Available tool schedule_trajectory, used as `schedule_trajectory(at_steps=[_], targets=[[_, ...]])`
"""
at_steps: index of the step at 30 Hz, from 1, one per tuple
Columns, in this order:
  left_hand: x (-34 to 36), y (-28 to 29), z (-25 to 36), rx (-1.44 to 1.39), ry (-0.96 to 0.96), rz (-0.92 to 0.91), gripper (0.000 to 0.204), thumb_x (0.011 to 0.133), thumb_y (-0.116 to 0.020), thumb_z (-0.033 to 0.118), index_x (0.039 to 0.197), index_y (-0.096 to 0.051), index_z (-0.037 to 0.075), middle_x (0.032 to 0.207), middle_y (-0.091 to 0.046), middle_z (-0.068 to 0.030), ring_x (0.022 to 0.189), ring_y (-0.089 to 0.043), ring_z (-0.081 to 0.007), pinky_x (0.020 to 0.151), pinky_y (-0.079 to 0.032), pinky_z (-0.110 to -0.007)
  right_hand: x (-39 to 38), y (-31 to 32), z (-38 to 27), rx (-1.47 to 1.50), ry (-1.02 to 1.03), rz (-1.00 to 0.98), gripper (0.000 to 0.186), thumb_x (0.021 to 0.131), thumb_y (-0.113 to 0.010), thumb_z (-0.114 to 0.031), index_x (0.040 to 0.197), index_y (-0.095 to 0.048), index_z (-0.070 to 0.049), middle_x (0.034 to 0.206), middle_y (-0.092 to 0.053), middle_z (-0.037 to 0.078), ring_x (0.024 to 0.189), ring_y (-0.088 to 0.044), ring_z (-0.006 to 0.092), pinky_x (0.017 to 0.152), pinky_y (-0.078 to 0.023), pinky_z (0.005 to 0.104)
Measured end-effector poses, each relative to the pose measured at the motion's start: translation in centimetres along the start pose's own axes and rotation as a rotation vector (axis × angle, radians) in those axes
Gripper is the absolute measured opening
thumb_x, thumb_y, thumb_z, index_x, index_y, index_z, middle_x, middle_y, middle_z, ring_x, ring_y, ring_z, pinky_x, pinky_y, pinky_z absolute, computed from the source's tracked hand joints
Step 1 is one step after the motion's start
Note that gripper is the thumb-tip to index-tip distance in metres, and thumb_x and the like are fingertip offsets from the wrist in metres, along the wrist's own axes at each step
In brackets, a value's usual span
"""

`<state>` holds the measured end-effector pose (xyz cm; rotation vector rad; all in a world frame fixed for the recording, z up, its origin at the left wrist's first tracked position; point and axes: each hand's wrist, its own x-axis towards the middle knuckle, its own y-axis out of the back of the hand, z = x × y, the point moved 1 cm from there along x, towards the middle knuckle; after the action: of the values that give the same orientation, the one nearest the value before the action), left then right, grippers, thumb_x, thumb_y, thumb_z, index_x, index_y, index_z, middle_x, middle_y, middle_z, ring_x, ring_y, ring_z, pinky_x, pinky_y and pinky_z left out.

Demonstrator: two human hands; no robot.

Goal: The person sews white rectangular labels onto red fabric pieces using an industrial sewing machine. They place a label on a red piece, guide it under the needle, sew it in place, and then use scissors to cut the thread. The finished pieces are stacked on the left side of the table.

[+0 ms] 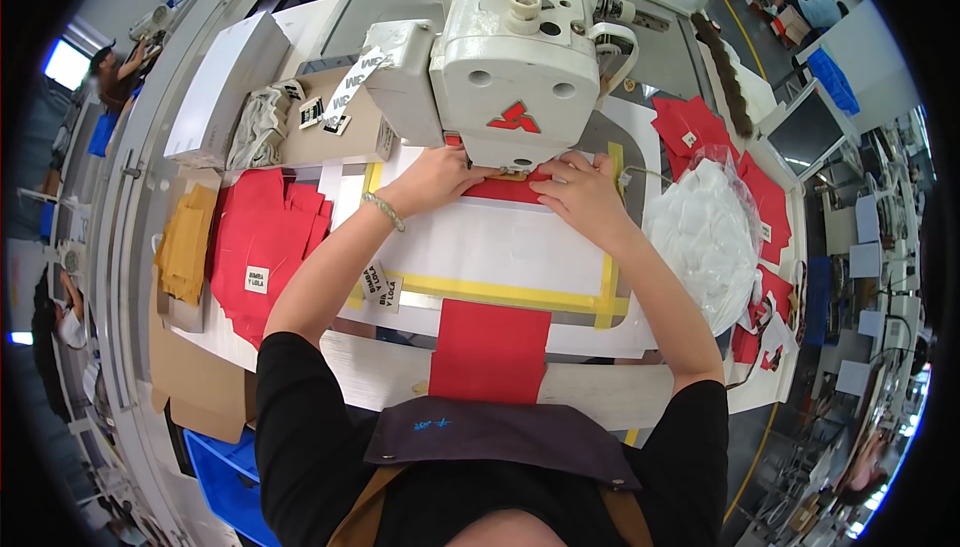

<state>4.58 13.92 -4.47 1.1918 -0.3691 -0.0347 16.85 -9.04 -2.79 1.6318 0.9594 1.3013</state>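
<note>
Beyond a pale table [595, 384], a workshop bends around the rim of the view. At its centre, the person's left grip [435, 179] and right grip [588, 197] touch opposite ends of a red fabric piece [497, 190] below the white sewing machine head [515, 57]; whether the fingers pinch it or only press it flat, one cannot tell. The fingertips sit very near the needle area, so a finger strayed inward could be struck if the machine ran. Uneven pressure from the two sides might skew or pucker the fabric. Nearer the body, a red fabric panel [490, 352] lies across the table's front edge and could slide off if an apron or sleeve brushed it.

Farther out, a cardboard tray [375, 142] holds small labels [311, 113] and a crumpled cream bundle [262, 127]. At left, a shallow cardboard box [186, 318] contains mustard pieces [187, 242]; at right, a clear plastic bag [742, 187] holds white pieces [700, 237]. A blue bin [222, 482] stands lower left, its contents unclear.
</note>
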Motion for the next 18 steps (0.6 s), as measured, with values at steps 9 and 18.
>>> schedule_trajectory(at_steps=[9,18], targets=[[-2.7,1.1,1.5,0.129,0.134,-0.003,0.039,0.083,-0.07,0.022,0.121,-0.066,0.013,0.12,-0.062,-0.0023,0.116,-0.053,-0.0174,0.104,-0.032,-0.041,-0.7,1.0,0.6,-0.008,0.037,-0.119,0.009,0.079,-0.071,-0.02,0.088,-0.072,-0.017,0.092,-0.065,-0.008,0.099,-0.055,0.0133,0.089,-0.029,0.0437],[-3.2,1.4,3.3,0.111,0.096,0.01,0.032,0.08,-0.072,0.017,0.11,-0.069,0.009,0.118,-0.065,-0.0023,0.11,-0.057,-0.0179,0.1,-0.04,-0.036,-2.7,2.9,0.7,0.041,0.072,-0.118,0.005,0.079,-0.07,-0.017,0.082,-0.067,-0.014,0.088,-0.062,-0.007,0.095,-0.055,0.0123,0.091,-0.03,0.0428]])
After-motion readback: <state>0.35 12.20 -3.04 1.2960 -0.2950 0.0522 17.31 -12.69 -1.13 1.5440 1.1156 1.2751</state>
